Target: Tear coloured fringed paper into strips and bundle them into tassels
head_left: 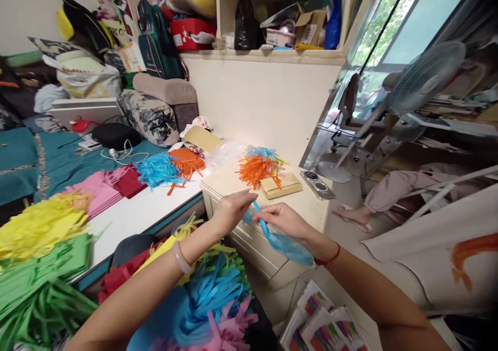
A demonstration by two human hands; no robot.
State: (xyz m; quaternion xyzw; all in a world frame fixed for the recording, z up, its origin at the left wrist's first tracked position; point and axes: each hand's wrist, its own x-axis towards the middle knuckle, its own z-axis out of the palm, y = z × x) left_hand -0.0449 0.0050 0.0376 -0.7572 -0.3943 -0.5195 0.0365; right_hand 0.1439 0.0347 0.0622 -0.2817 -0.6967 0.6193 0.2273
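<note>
Blue tissue paper [286, 247] is stretched between my hands; its upper part is twisted narrow and its loose end trails below my right forearm. My left hand [233, 211] is closed, with its fingertips pinching the narrow upper end. Slightly lower, my right hand [286, 220] pinches the same paper between thumb and fingers. Below my arms, fringed blue paper [212, 283] and fringed pink paper [229, 325] lie across my lap. Just beyond my hands, a fringed orange paper bunch [254, 170] rests on the cream cabinet [221, 182].
A yellow paper packet [282, 185] and a metallic phone-like object [318, 185] lie on the cabinet. To the left are stacked yellow [42, 216], green [50, 283] and pink papers [101, 195]. Printed packets [322, 320] sit at lower right. Another person's leg [400, 187] and a fan [426, 78] are at right.
</note>
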